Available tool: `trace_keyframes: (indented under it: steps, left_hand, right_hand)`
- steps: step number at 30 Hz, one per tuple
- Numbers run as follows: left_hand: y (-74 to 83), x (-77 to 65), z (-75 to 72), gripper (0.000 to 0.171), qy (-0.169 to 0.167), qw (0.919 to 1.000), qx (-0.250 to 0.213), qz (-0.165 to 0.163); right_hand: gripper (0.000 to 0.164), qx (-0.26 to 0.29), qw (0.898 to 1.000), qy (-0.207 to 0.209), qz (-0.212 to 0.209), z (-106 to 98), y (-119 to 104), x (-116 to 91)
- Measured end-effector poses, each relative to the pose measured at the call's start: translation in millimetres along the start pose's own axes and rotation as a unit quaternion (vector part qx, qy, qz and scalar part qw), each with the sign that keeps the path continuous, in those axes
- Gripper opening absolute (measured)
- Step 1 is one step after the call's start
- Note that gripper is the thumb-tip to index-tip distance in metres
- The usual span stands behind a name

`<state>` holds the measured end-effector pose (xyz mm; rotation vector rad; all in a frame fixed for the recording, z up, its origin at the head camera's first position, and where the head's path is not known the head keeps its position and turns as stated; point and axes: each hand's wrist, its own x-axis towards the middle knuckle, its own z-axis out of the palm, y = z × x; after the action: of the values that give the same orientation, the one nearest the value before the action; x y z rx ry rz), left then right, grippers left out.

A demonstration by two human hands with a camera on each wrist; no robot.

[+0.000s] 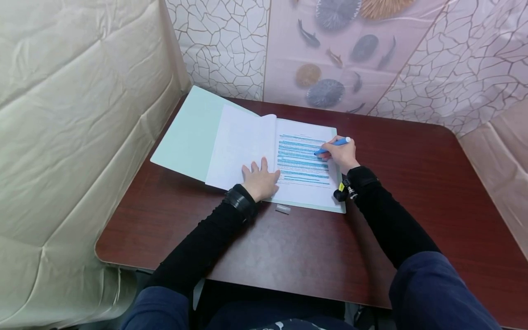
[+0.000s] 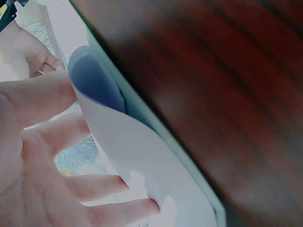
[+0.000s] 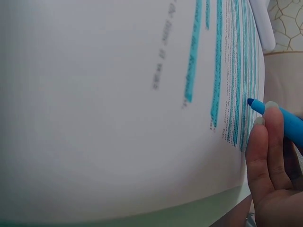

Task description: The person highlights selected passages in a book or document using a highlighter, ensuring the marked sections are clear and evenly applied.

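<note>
on the folder [image 1: 185, 133], at its right, the right hand [image 1: 343, 154] pinches a blue marker [image 1: 340, 142]; at the folder's left, the left hand [image 1: 261, 183] rests spread-fingered. light, level strokes should help.

The right grip [image 3: 274, 187] holds a blue marker [image 3: 291, 126], its dark tip over the lines of print nearest the far side of the white page [image 3: 109, 137]; whether it touches cannot be told. Blue bands [image 3: 217, 66] cover many printed lines, the closest ones blurred. A pale green border [image 3: 184, 213] runs below the page, beside a brown sliver of counter [image 3: 238, 215]
</note>
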<state>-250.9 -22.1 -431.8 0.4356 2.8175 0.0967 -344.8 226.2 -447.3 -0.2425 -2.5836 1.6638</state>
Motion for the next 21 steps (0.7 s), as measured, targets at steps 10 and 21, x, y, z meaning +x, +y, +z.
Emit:
trace_keyframes:
  steps: [10, 21]
  left_hand:
    - [-0.6, 1.3, 2.4, 0.054, 0.000, 1.0000, 0.000, -0.002]
    - [-0.8, 1.0, 1.2, 0.055, -0.002, 1.0000, 0.000, -0.004]
  right_hand:
    - [0.016, 0.005, 1.000, 0.006, 0.015, -2.6, 1.2, 0.7]
    - [0.017, 0.008, 1.000, 0.010, 0.014, -4.6, -0.1, -1.8]
